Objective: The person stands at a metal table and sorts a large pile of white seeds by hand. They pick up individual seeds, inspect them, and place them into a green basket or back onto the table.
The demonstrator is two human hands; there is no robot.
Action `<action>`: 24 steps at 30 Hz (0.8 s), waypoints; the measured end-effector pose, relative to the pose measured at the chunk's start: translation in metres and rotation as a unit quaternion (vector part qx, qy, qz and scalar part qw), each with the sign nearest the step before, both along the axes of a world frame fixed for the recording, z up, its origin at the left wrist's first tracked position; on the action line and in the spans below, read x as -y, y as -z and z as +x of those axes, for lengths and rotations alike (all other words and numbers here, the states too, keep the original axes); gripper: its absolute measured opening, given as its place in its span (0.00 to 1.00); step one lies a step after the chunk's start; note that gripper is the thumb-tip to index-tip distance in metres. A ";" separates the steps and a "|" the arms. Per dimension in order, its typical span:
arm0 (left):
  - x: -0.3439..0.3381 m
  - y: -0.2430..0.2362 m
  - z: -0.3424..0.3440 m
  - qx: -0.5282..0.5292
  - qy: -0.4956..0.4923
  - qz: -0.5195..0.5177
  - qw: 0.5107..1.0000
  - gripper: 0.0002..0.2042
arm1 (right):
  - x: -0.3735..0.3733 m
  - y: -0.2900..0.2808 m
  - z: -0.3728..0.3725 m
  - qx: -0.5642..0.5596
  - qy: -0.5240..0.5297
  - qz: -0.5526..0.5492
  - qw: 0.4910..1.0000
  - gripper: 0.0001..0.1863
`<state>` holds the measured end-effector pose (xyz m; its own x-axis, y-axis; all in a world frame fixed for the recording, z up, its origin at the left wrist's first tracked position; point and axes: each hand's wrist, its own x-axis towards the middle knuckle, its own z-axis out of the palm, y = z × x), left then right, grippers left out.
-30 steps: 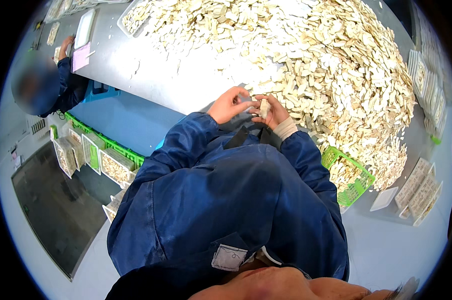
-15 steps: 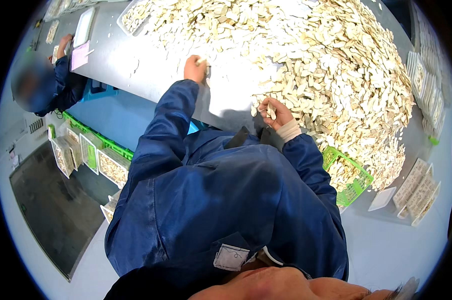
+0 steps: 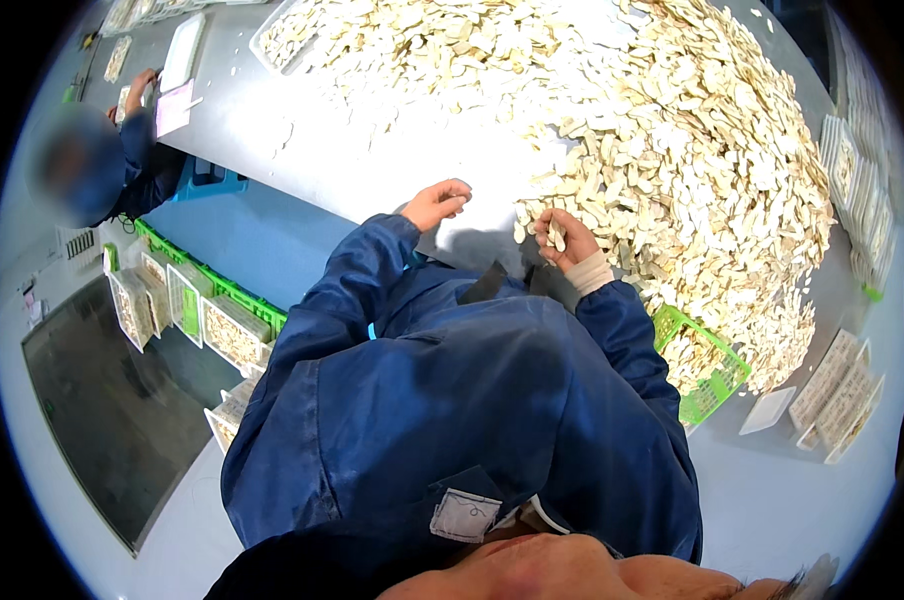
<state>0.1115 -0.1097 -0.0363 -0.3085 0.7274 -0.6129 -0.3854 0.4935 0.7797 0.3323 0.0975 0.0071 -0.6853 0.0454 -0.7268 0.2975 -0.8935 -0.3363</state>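
A wide heap of pale, dried-looking slices (image 3: 692,170) covers the right and far parts of the grey metal table (image 3: 337,180); their exact kind I cannot tell. By the heap's near left edge, my right hand (image 3: 572,243) is closed, with a pale slice (image 3: 557,235) showing between its fingers. My left hand (image 3: 436,204) is over the bright near part of the table, left of my right hand. Its fingers are loosely bent, with a gap at the thumb, and no slice shows in them.
A green basket (image 3: 707,395) with slices stands at the heap's near right edge. A clear tray (image 3: 272,45) lies at the far left of the heap. Filled clear boxes (image 3: 234,335) stand low on the left. Another person (image 3: 87,165) works at the table's left; trays (image 3: 837,395) stand at right.
My left hand has come back toward me and to the right; the pale slice seen in it before no longer shows. My right hand stays by the heap, still holding a slice.
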 end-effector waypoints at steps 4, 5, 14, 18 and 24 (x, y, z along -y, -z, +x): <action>-0.006 0.025 -0.049 -0.297 -0.210 -0.008 0.931 0.18 | 0.002 -0.006 -0.001 -0.005 -0.001 0.009 1.000 0.12; 0.005 0.048 -0.074 -0.351 -0.253 -0.036 0.901 0.20 | 0.004 -0.006 -0.002 -0.007 -0.005 0.004 1.000 0.12; -0.136 -0.036 -0.011 -0.686 0.194 0.124 0.691 0.22 | 0.004 0.004 0.010 -0.015 0.025 0.004 1.000 0.13; -0.154 -0.016 -0.007 -0.705 0.277 0.097 0.646 0.20 | 0.002 -0.005 0.018 -0.018 0.036 0.021 0.999 0.14; -0.126 -0.020 -0.047 -0.563 0.181 0.078 0.802 0.15 | -0.001 -0.014 0.034 0.002 0.059 0.042 0.997 0.12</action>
